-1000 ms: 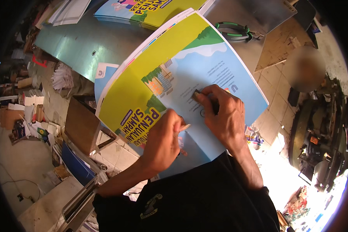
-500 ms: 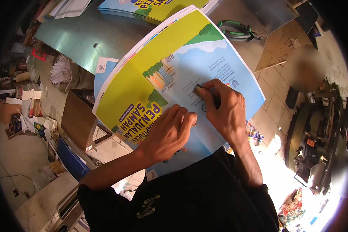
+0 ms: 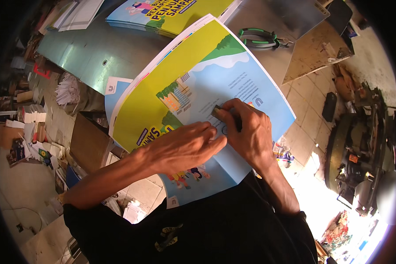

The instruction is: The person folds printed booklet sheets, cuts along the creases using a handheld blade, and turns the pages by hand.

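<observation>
A large printed sheet [image 3: 198, 83], yellow-green and light blue with a white trimmed edge, lies across a fold in front of me, its near part against my dark shirt. My right hand [image 3: 248, 127] is closed on a small dark flat block [image 3: 216, 111], pinched between thumb and fingers and held against the sheet near its middle. Close beside it, my left hand [image 3: 185, 145] rests over the sheet with its fingers curled in. Whatever those fingers hold, if anything, is hidden.
A stack of similar printed sheets [image 3: 156, 24] lies on the metal table [image 3: 81, 53] ahead. Green-and-black pliers [image 3: 262, 38] lie to its right. A brown box [image 3: 88, 141] stands at the left. Dark machinery [image 3: 356, 154] is at the right, over the tiled floor.
My left hand has shifted right and turned over the sheet, nearer my right hand, its forearm now covering more of the print. The right hand keeps the dark block. The view has shifted slightly.
</observation>
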Action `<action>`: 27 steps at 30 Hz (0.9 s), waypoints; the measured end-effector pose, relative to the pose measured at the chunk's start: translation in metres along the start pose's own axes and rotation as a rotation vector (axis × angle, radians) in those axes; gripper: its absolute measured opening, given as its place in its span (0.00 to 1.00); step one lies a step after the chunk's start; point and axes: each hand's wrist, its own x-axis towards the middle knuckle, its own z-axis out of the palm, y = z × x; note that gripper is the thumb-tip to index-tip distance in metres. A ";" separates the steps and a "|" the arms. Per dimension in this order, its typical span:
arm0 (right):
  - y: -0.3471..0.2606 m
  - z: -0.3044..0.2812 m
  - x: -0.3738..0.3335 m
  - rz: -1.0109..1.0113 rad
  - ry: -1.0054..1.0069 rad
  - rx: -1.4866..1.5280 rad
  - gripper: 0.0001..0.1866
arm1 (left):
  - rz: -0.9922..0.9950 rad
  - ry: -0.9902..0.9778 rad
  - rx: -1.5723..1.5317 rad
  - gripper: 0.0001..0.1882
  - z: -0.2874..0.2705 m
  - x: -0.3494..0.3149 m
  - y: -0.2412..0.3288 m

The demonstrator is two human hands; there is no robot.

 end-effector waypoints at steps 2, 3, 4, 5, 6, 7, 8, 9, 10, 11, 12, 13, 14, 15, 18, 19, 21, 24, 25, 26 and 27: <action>0.003 0.001 0.000 -0.011 0.008 0.002 0.08 | -0.066 -0.059 -0.175 0.11 -0.009 0.004 -0.008; 0.006 0.001 0.000 -0.024 0.015 0.006 0.08 | -0.134 -0.118 -0.348 0.12 -0.014 0.008 -0.011; 0.006 0.000 0.000 -0.022 0.020 0.008 0.08 | -0.164 -0.151 -0.391 0.13 -0.018 0.010 -0.011; 0.006 0.001 -0.001 -0.038 0.021 0.008 0.08 | -0.160 -0.156 -0.388 0.13 -0.019 0.011 -0.012; 0.005 0.001 -0.002 -0.056 0.028 0.008 0.08 | -0.172 -0.176 -0.423 0.12 -0.021 0.011 -0.014; 0.005 0.001 -0.001 -0.057 0.040 0.009 0.08 | -0.183 -0.197 -0.457 0.12 -0.022 0.011 -0.016; 0.005 0.001 -0.002 -0.058 0.025 0.004 0.08 | -0.175 -0.201 -0.447 0.12 -0.020 0.010 -0.019; 0.003 0.001 -0.002 -0.070 0.007 0.003 0.08 | -0.238 -0.209 -0.721 0.11 -0.016 0.004 -0.020; 0.004 -0.001 -0.003 -0.064 0.015 -0.006 0.07 | -0.280 -0.222 -0.999 0.10 -0.015 0.003 -0.021; 0.004 -0.002 -0.005 -0.066 0.036 -0.013 0.07 | -0.374 -0.348 -0.935 0.10 -0.016 -0.001 -0.013; 0.003 0.001 -0.005 -0.085 0.038 0.002 0.08 | -0.368 -0.292 -0.932 0.11 -0.016 -0.008 -0.007; 0.002 0.004 -0.005 -0.107 0.035 0.013 0.08 | -0.363 -0.230 -0.934 0.11 -0.013 -0.016 -0.002; -0.001 0.004 -0.007 -0.100 0.035 0.015 0.08 | -0.340 -0.064 -0.907 0.12 -0.010 -0.022 0.000; 0.002 0.006 -0.009 -0.104 0.036 0.012 0.08 | -0.308 0.099 -0.872 0.13 -0.008 -0.025 0.000; 0.006 0.006 -0.005 -0.115 0.027 -0.009 0.09 | -0.389 0.744 -0.255 0.17 -0.018 -0.065 -0.005; 0.006 0.005 -0.010 -0.083 0.018 -0.033 0.08 | -0.769 0.964 -0.436 0.14 -0.023 -0.079 0.000; 0.006 0.000 -0.010 -0.056 -0.026 -0.046 0.15 | -1.121 1.326 0.009 0.13 -0.015 -0.128 -0.013; -0.005 -0.004 -0.007 -0.115 -0.132 -0.050 0.29 | -1.354 1.607 -0.573 0.31 0.120 -0.267 -0.054; -0.009 -0.003 -0.009 -0.117 -0.148 -0.115 0.37 | -1.104 1.757 -1.306 0.37 0.163 -0.283 -0.052; -0.012 0.000 -0.009 -0.120 -0.163 -0.177 0.45 | -0.707 1.748 -1.835 0.44 0.205 -0.296 -0.041; -0.005 0.001 -0.009 -0.086 -0.147 -0.192 0.45 | -0.519 1.789 -2.042 0.48 0.195 -0.227 -0.023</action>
